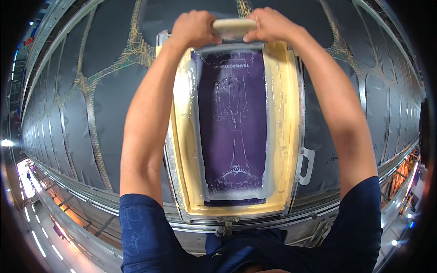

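Observation:
A printing squeegee (234, 26) with a pale handle lies across the far end of a screen-printing frame. My left hand (195, 28) wraps round its left end, and my right hand (272, 25) grips the right end. Both arms reach straight out. Below the squeegee stretches the screen's dark purple mesh (233, 109), showing faint lettering, thin line artwork and a semicircular motif near me. Pale, wet-looking smears edge the mesh. Yellowish tape or coating covers the frame's borders (284, 136). The squeegee's blade is mostly hidden by its handle and my hands.
Dark fabric pieces (114, 127) lie over the long table on both sides, with mesh-like strips between them. A metal handle (305, 166) sticks out at the frame's right side. A metal rail (314, 220) with a clamp (226, 226) runs along the near edge.

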`<state>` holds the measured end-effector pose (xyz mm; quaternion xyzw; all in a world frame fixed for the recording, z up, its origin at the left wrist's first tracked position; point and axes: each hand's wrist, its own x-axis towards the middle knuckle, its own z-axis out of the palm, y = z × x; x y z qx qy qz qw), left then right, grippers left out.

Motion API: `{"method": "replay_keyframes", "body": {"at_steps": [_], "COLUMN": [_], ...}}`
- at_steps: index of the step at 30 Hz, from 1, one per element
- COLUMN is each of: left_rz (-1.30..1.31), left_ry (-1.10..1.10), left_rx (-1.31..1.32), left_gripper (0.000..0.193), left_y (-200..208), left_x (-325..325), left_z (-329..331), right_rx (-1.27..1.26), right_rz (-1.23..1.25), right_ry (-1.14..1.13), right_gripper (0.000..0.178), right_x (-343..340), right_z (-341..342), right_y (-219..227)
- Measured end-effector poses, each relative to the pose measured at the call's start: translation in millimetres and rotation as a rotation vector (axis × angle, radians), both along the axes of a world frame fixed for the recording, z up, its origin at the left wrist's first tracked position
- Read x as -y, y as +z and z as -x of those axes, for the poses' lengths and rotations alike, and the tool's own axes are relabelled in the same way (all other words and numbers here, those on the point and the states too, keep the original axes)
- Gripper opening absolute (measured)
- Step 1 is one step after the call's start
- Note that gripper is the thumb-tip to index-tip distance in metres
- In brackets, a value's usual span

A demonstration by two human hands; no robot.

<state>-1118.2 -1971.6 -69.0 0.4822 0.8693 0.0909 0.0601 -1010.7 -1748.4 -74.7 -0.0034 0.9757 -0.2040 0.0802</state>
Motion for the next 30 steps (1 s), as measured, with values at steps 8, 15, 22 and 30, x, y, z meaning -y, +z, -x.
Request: {"method": "replay_keyframes", "body": {"at_steps": [8,15,22,30], "left_rz": [-0.02,-0.072,-0.072,-0.175], "left_ry": [0.019,0.007,0.037,0.045], "left_rx": [-0.005,0.004,0.109,-0.024], "left_gripper": [0.043,0.042,0.027,0.024], "left_y": [-8.2,-8.2,-6.2,-6.0], "left_x": [12.0,70.7,168.1,236.4], "left_z": [-5.3,-99.3,-284.5,-416.4], "right_rx": [-0.033,-0.029,-0.045,-0.07], "right_rz": [0.0,0.01,0.094,0.223], "right_ry": [0.028,-0.036,-0.02,-0.047], "right_gripper": [0.039,0.038,0.021,0.038], "right_x": [18.8,78.4,175.2,226.0], "right_z": [-9.9,-106.4,-286.9,-396.7], "right_y": [7.8,2.5,6.3,29.7]}}
